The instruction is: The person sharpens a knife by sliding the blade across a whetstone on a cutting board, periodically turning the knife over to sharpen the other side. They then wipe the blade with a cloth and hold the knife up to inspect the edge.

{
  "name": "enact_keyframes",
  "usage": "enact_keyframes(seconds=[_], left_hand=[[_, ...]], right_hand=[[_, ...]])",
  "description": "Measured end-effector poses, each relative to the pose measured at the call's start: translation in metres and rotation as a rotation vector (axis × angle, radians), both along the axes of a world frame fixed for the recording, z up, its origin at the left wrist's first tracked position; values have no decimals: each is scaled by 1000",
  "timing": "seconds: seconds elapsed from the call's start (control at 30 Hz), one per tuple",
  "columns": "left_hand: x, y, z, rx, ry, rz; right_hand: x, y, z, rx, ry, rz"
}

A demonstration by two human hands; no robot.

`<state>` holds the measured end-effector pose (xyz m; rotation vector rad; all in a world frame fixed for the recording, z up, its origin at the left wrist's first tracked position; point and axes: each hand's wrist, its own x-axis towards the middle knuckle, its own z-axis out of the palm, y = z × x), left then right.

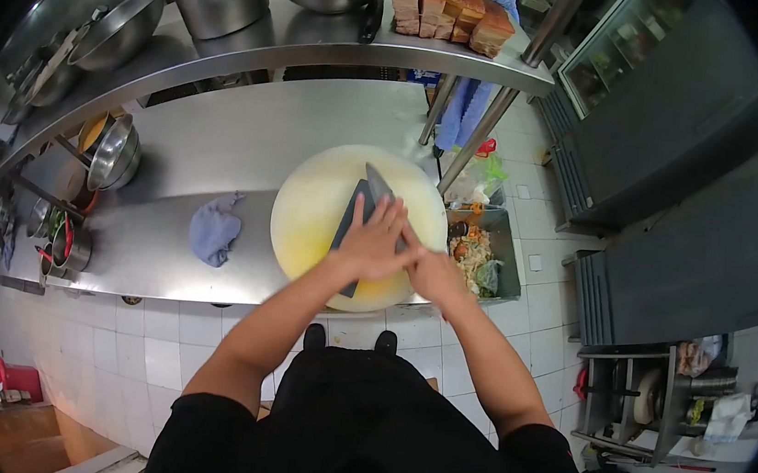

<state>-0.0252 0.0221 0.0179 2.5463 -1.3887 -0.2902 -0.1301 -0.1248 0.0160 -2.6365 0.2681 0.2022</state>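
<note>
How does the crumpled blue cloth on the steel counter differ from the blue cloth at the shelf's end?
The crumpled blue cloth lies bunched in a compact heap, while the shelf-end blue cloth hangs down in a long strip. The first rests left of the round board; the second hangs beyond its right side.

**One head-worn camera, looking steeply down**

I watch through a single wide, round-edged view from the person's head, facing forward and down. Nearest me, the black-clothed torso [368,429] fills the bottom. The round, pale yellow chopping board [302,219] sits near the centre, within arm's reach. The brushed-steel table [155,255] runs off left, the raised grey metal shelf [453,61] bows across the top, and white floor tiles [127,349] show below and right.
</note>
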Motion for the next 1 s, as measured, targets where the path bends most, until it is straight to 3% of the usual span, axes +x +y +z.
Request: enact_keyframes(seconds=[0.1,0.23,0.3,0.4,0.43,0.47,0.57,0.67,0.77,0.8,0.9,1.0], left_hand=[[10,0,4,54,104,35],[-86,60,-24,-156,-16,-94],[-124,75,-16,-189,42,-100],[-104,61,-24,-163,16,-71],[-80,47,-35,-158,-61,-59],[-48,28,-36,-134,-62,-32],[45,-32,-4,8,49,71],[80,-47,38,46,72,116],[66,-21,53,-203,-184,68],[58,-12,47,-194,-172,61],[23,18,22,-87,-164,56],[-36,59,-17,-65,-97,-7]], right_hand=[[-6,9,7,22,36,-29],[-101,34,3,54,200,31],[-120,38,14,55,213,67],[-111,28,1,5,212,89],[-88,13,-12,-9,157,100],[-53,7,3,21,262,9],[46,-34,-27,-115,28,-48],[66,-19,21,-216,-63,-101],[38,-2,33,-369,-291,-257],[28,1,24,-362,-277,-263],[-16,16,-5,-768,-464,-139],[-96,48,-21,-577,-245,-49]])
